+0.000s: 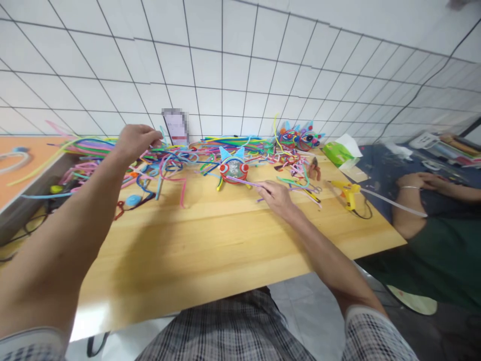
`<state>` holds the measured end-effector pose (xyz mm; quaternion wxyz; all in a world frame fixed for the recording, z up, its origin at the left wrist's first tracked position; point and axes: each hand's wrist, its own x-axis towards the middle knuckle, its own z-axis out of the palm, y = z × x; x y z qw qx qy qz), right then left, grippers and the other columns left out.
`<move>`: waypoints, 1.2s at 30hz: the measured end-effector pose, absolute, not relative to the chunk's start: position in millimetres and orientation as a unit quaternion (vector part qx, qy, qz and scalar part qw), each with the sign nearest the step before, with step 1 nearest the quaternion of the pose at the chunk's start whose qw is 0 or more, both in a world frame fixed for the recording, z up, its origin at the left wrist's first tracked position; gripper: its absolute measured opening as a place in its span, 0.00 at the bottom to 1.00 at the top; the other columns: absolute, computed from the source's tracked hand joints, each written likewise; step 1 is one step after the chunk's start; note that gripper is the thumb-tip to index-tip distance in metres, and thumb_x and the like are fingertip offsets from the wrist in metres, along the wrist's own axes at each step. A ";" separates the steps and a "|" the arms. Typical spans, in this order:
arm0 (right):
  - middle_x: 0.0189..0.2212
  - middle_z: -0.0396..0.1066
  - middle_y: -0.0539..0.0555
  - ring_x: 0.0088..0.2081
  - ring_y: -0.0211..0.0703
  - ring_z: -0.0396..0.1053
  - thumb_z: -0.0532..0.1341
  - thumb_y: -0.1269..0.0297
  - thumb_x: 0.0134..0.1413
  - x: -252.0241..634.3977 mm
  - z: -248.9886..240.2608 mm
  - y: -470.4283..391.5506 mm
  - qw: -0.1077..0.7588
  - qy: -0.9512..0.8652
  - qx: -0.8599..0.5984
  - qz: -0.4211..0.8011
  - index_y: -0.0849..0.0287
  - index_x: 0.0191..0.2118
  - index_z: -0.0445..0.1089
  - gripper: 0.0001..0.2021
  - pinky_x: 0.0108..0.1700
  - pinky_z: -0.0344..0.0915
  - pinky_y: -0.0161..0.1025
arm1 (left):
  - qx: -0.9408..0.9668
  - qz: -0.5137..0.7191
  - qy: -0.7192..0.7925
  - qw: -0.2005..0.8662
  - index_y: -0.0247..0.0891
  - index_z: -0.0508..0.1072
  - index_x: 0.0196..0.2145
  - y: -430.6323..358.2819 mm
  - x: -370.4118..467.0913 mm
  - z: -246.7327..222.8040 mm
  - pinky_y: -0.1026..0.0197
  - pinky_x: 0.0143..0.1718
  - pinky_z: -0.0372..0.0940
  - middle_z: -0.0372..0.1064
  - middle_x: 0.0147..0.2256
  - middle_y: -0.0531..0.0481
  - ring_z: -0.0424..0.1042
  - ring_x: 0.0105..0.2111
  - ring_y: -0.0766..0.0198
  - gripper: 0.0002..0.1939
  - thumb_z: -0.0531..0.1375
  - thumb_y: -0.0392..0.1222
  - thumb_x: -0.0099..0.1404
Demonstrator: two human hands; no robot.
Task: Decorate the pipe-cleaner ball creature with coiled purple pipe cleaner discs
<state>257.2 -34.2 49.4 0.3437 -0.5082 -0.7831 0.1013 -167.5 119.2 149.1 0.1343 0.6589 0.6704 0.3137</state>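
My left hand (pixel 137 139) is raised over the pile of colourful pipe cleaners (pixel 176 159) at the back left, its fingers pinched around the end of a light blue pipe cleaner (pixel 162 131). My right hand (pixel 276 196) is closed on a purple pipe cleaner (pixel 242 181), which reaches left across the front of a round craft figure (pixel 233 170). That figure stands upright on the wooden table (pixel 210 230), with blue pointed ears, red-rimmed eyes and a silvery middle.
Two similar figures (pixel 300 136) stand at the back right. A yellow glue gun (pixel 348 194), pliers (pixel 314 169) and a green packet (pixel 338 153) lie on the right. A phone (pixel 176 128) leans against the wall. Another person's hands (pixel 417 181) rest at the neighbouring table.
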 end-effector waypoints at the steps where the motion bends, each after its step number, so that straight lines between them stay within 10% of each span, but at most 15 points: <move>1: 0.42 0.84 0.56 0.42 0.48 0.80 0.59 0.58 0.72 257.5 52.3 -35.7 0.342 -0.788 -0.503 0.094 0.52 0.50 0.83 0.14 0.45 0.71 0.41 | 0.647 0.337 0.668 0.146 0.27 0.80 0.39 108.0 -159.8 157.5 0.69 0.34 0.60 0.70 0.25 0.54 0.62 0.27 0.72 0.17 0.61 0.47 0.68; 11: 0.37 0.83 0.56 0.39 0.48 0.79 0.58 0.57 0.75 253.8 82.4 -58.2 0.229 -0.853 -0.469 0.002 0.51 0.51 0.83 0.15 0.39 0.66 0.42 | 0.905 0.182 0.332 0.193 0.45 0.84 0.37 -13.2 -47.1 109.6 0.56 0.41 0.70 0.80 0.36 0.47 0.79 0.37 0.55 0.14 0.61 0.51 0.72; 18: 0.46 0.83 0.57 0.46 0.51 0.79 0.64 0.64 0.70 235.7 77.0 -78.0 0.218 -0.869 -0.443 0.039 0.50 0.58 0.79 0.15 0.46 0.71 0.43 | 0.894 0.196 0.346 0.207 0.43 0.85 0.35 -42.0 -21.9 66.9 0.57 0.37 0.69 0.83 0.35 0.45 0.81 0.34 0.55 0.13 0.61 0.42 0.74; 36: 0.38 0.75 0.53 0.39 0.45 0.72 0.62 0.74 0.67 199.1 49.6 -52.0 0.257 -0.867 -0.415 0.097 0.54 0.40 0.74 0.07 0.42 0.65 0.40 | 0.839 0.264 0.404 0.253 0.38 0.82 0.39 -45.0 -21.6 38.6 0.59 0.35 0.67 0.84 0.36 0.46 0.79 0.32 0.58 0.12 0.58 0.35 0.72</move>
